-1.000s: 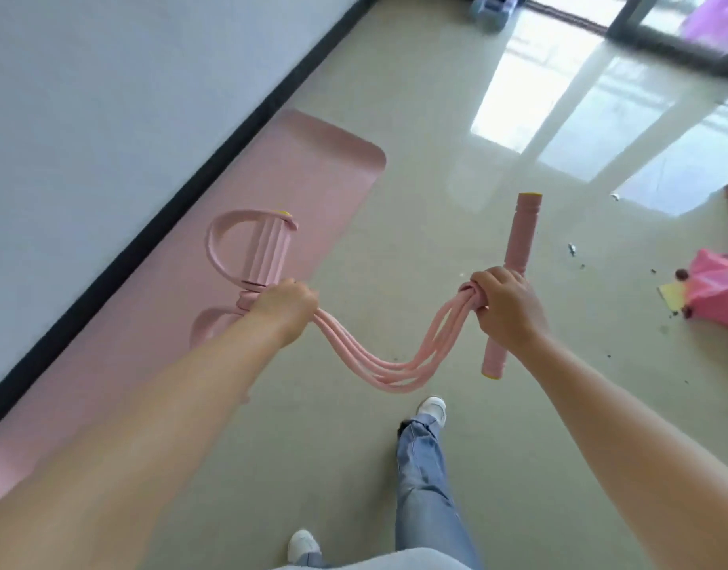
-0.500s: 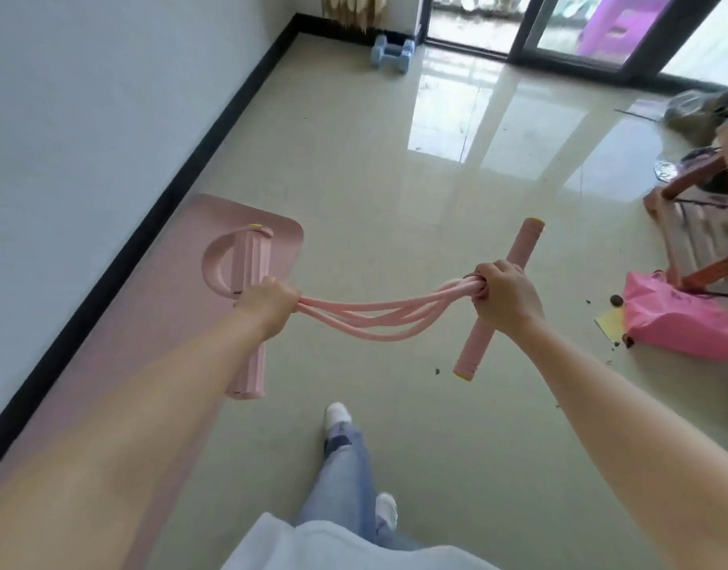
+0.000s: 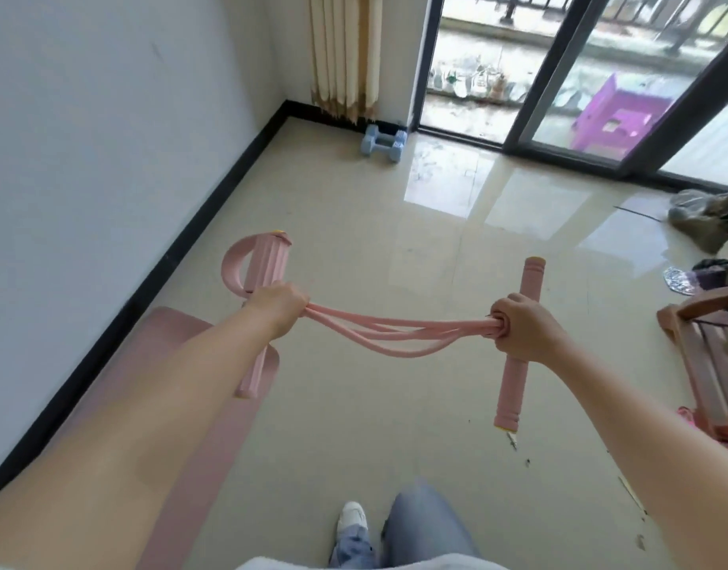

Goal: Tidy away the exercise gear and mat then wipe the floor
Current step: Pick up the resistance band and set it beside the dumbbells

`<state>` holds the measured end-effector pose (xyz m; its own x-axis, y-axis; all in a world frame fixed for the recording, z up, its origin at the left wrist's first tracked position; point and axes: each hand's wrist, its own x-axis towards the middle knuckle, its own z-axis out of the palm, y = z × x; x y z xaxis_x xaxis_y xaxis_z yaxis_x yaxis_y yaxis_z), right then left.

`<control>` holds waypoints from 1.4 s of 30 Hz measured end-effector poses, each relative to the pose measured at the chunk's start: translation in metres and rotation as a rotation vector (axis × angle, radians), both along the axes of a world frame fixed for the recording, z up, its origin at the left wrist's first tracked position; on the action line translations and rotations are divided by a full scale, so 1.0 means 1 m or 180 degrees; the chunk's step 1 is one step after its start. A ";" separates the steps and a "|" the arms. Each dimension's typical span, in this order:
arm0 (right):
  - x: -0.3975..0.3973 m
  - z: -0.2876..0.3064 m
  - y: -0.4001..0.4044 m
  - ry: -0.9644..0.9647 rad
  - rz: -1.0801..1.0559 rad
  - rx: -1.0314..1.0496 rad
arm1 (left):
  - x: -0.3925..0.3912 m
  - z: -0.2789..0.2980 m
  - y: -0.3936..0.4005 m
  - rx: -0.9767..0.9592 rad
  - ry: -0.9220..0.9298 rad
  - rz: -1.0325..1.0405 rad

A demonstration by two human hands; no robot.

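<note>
I am watching a person carrying a pink pedal resistance puller off the floor, both arms out in front. The left hand [image 3: 278, 308] is gripping the foot-pedal bar [image 3: 263, 277] near its middle, fingers curled tight round it, with the pedal strap loop [image 3: 232, 265] arching out to the left. The right hand [image 3: 518, 329] is wrapping its fingers fully round the foam handle bar [image 3: 518, 351], which is standing nearly upright, its near end pointing down at the floor. The elastic tubes [image 3: 395, 333] are sagging slack between the two fists, clear of the tiles. The pink mat [image 3: 181, 343] is lying flat along the left wall, below and behind the left forearm. Far off by the curtain a pair of blue dumbbells [image 3: 383, 144] is sitting on the floor; a wooden chair [image 3: 708, 347] is showing at the right edge. I am judging this as the gather-and-carry step for the puller. To do it well, I am thinking the hands should be coming together so the tubes fold rather than dangle, the two bars lying parallel and passing to one hand. The slack tubing could be snagging a shoe, so keeping it high is advisable. Crumbs and scraps are scattered over the near floor on the right, so wiping is not yet done.
</note>
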<state>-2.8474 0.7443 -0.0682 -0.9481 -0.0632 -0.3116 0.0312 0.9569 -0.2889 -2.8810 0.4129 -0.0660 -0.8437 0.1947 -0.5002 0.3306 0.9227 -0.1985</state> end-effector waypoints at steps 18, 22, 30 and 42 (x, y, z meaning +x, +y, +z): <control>-0.553 -0.027 -0.078 -0.0599 0.1591 0.0238 | -0.467 -0.006 -0.002 -0.1133 -0.0224 -0.0409; -0.662 -0.050 -0.104 -0.0517 0.1182 0.0281 | -0.580 -0.020 -0.040 -0.1174 -0.0272 -0.0513; -0.859 -0.071 -0.142 -0.0564 0.0541 0.0059 | -0.809 -0.032 -0.110 -0.0967 -0.0274 -0.0492; -1.075 -0.189 -0.163 -0.0782 0.0023 -0.0749 | -1.089 -0.130 -0.092 -0.0904 -0.0790 -0.1684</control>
<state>-3.9224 0.5812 -0.2575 -0.8458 -0.1668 -0.5067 0.1208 0.8653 -0.4864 -3.9699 0.3214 -0.1955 -0.5229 0.3838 -0.7611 0.7934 0.5455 -0.2701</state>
